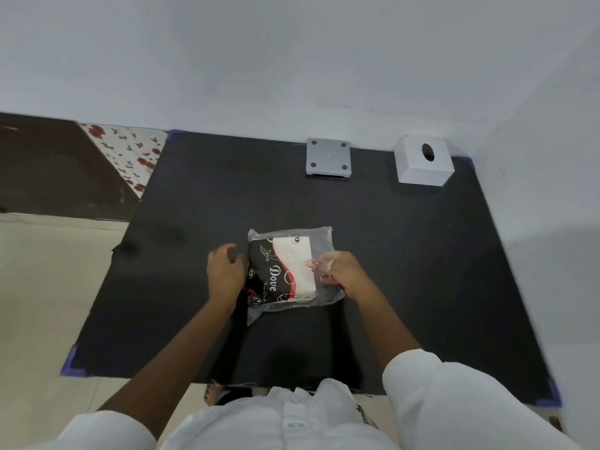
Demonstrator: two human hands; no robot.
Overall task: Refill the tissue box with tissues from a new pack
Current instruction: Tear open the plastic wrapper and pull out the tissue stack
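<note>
A new tissue pack [285, 271] in clear plastic with black, red and white print lies flat in the middle of the black mat [422, 271]. My left hand [225, 271] rests against the pack's left edge, fingers curled. At the right side of the pack, my right hand [337, 271] pinches the clear plastic wrap. The white tissue box [422, 165], with an oval slot on top, stands at the mat's far right corner. Its grey bottom plate [328, 155], with four dark dots, lies flat at the far edge, left of the box.
White walls close off the far side and the right side. The mat's corners are fixed with blue tape [73, 362]. Left of the mat are pale floor tiles [48, 287] and a flowered cloth [130, 154].
</note>
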